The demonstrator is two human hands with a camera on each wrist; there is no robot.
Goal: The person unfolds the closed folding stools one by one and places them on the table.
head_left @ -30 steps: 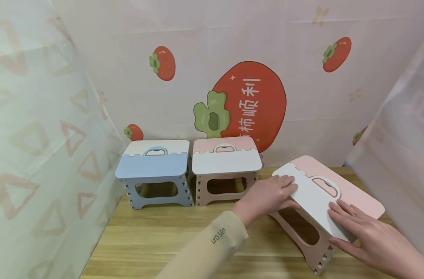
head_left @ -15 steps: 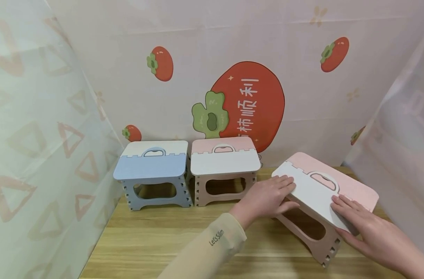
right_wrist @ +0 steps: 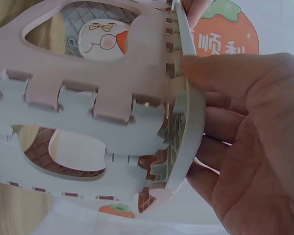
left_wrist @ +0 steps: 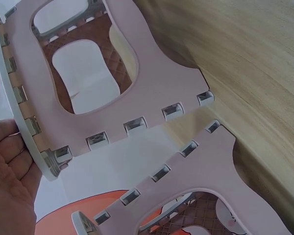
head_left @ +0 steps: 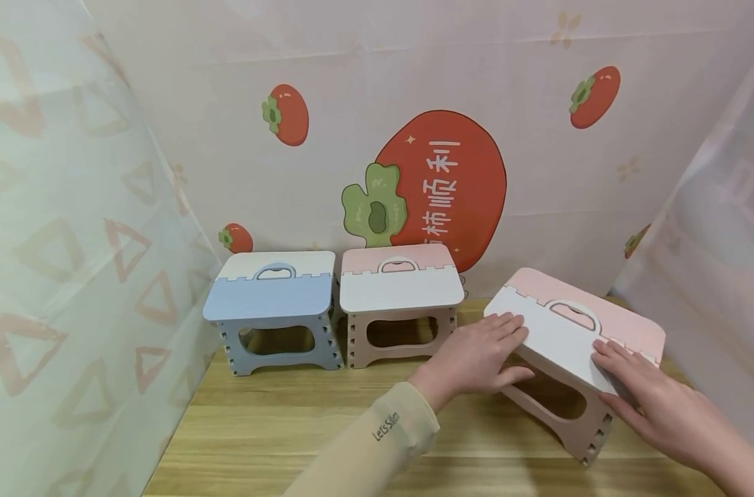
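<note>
A pink-and-white folding step stool (head_left: 563,331) stands angled at the right of the wooden table. My left hand (head_left: 482,352) holds its front-left corner, fingers laid over the white half of the top and thumb below the front edge. At the front-right corner my right hand (head_left: 656,400) grips the rim, fingers on top. The right wrist view shows that thumb (right_wrist: 220,73) against the rim and the fingers behind it. Bent fingers of the left hand (left_wrist: 12,161) show beside the rim in the left wrist view. The stool's white carry handle (head_left: 575,314) lies between the hands.
Two more folding stools stand side by side at the back: a blue-and-white one (head_left: 271,297) on the left and a pink-and-white one (head_left: 401,290) beside it. Fabric with printed persimmons (head_left: 451,193) hangs behind, and light sheets flank the wooden table (head_left: 252,428).
The right stool has turned counterclockwise as seen from above, its right end swinging back and left. My right hand has followed it; my left hand has barely moved at its corner.
</note>
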